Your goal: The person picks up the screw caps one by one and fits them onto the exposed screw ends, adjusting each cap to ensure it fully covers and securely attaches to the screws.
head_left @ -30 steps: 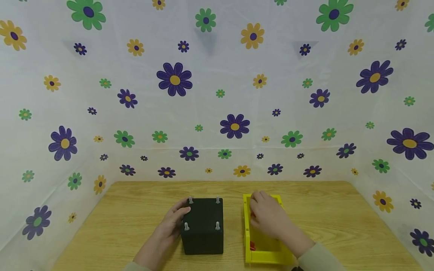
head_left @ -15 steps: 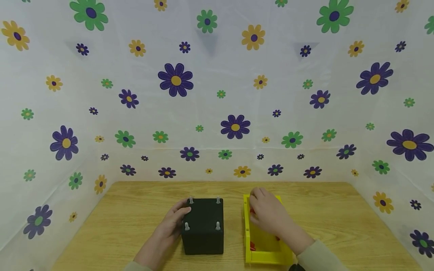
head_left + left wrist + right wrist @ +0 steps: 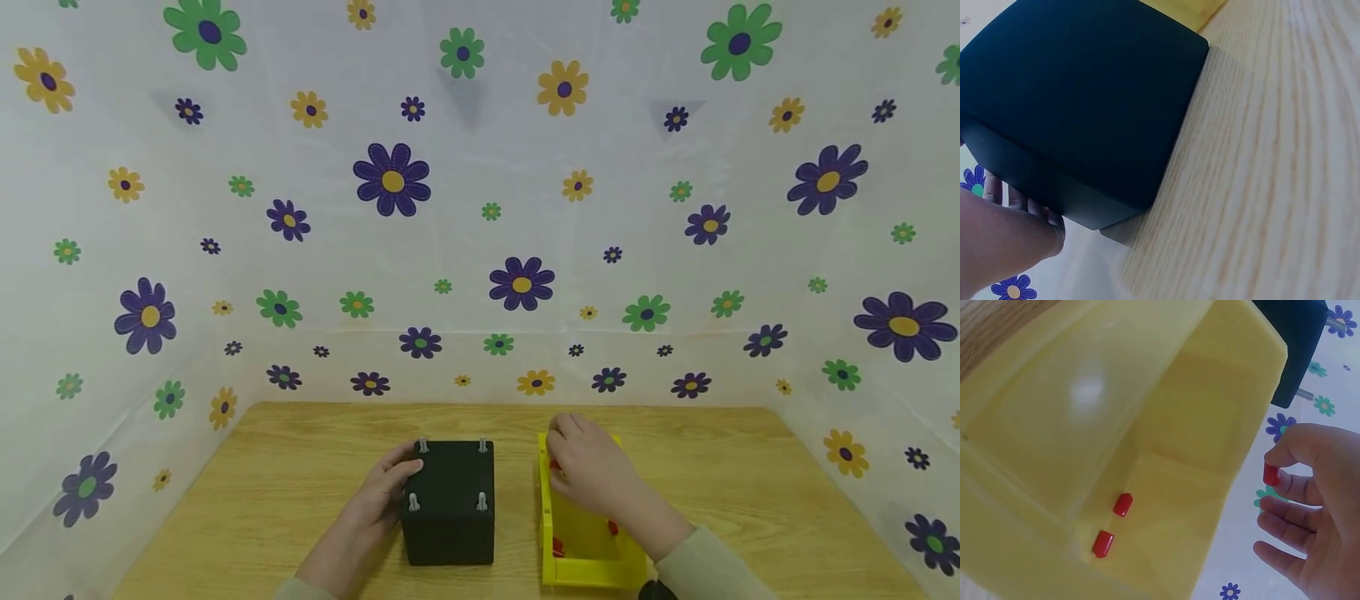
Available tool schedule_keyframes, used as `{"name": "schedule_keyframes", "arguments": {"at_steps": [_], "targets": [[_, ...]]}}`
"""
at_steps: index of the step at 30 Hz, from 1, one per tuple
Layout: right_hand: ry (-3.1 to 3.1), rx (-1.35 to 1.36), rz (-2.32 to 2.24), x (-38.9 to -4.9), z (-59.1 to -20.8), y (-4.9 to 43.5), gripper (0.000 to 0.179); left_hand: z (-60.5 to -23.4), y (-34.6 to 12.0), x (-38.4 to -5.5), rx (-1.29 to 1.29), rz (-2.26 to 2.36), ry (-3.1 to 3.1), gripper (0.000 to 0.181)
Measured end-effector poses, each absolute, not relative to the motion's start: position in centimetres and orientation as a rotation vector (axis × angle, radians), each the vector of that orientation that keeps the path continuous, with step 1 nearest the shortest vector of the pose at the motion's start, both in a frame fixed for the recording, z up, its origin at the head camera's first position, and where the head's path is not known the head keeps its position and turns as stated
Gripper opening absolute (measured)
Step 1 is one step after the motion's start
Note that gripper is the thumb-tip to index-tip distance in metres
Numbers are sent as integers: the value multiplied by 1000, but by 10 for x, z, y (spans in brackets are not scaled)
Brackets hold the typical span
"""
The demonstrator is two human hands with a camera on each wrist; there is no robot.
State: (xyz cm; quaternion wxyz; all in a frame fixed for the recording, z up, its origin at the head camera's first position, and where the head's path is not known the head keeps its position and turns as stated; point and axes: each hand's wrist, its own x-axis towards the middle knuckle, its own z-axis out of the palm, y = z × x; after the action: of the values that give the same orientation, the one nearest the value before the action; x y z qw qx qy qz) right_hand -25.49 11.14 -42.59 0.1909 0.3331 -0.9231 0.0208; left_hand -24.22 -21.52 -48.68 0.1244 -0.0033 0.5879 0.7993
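Observation:
A black box [image 3: 450, 483] stands on the table with several threaded metal posts [image 3: 482, 501] sticking up near its top corners. My left hand [image 3: 378, 496] grips its left side, thumb at the top edge; in the left wrist view the fingers [image 3: 1017, 199] lie along the far side. Over the yellow bin [image 3: 588, 572], my right hand [image 3: 596, 471] pinches a small red cap [image 3: 1271, 474] between thumb and index finger, the other fingers loosely bent. Two more red caps, one nearer the bin's corner [image 3: 1103, 544] and one beside it [image 3: 1123, 504], lie on the bin floor.
The bin stands right of the box, with a gap of wooden table [image 3: 517, 483] between them. A white flowered cloth [image 3: 480, 250] encloses the back and sides. Something dark [image 3: 657, 590] shows under the right sleeve.
My right hand has shifted slightly up and left over the bin, and a red cap at the bin's right side has come into sight. The left hand and box stay put.

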Motion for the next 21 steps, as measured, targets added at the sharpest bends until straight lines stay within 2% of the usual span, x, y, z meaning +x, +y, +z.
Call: {"name": "schedule_keyframes", "arguments": {"at_steps": [11,21], "targets": [[-2567,939,12,-255,-419,105,19,-487,-215,-243,-27,2334,1703,42],[-2583,934,23,-258,-414,99,19,-488,-215,-243,-5,2348,1704,30]]}}
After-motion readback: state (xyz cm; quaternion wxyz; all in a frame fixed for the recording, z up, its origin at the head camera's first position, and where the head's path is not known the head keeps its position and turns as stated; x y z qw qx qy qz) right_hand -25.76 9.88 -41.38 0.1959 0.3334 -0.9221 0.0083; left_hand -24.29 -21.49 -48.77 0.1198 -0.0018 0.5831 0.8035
